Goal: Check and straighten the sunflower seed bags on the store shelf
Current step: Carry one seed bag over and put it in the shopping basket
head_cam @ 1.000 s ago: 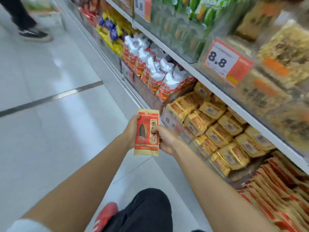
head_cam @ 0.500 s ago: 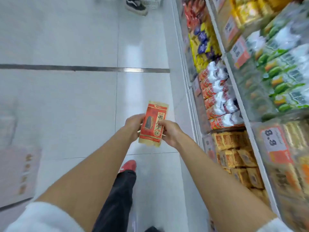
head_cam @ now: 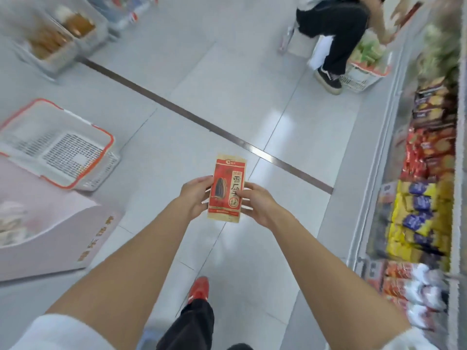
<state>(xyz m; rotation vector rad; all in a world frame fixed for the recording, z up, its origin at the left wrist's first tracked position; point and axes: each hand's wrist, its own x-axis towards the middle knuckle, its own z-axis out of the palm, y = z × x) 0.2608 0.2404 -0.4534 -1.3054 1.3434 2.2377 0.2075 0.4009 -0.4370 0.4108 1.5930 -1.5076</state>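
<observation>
A red and tan sunflower seed bag (head_cam: 226,188) with a black seed picture is held upright over the aisle floor, front facing me. My left hand (head_cam: 194,195) grips its left edge and my right hand (head_cam: 255,203) grips its right edge, thumb on the front. The store shelf (head_cam: 427,198) runs along the right side, its rows of red, yellow and blue snack packs blurred. The bag is well away from the shelf, to its left.
A white and orange shopping basket (head_cam: 60,150) lies on a pink display box (head_cam: 55,236) at left. Another person (head_cam: 333,34) crouches at the far right by a basket of goods (head_cam: 364,74). My red shoe (head_cam: 199,289) is on the tiled floor.
The view has swung left, away from the shelf and toward the aisle; the shelf now sits at the right edge. Both hands keep hold of the bag, now upright.
</observation>
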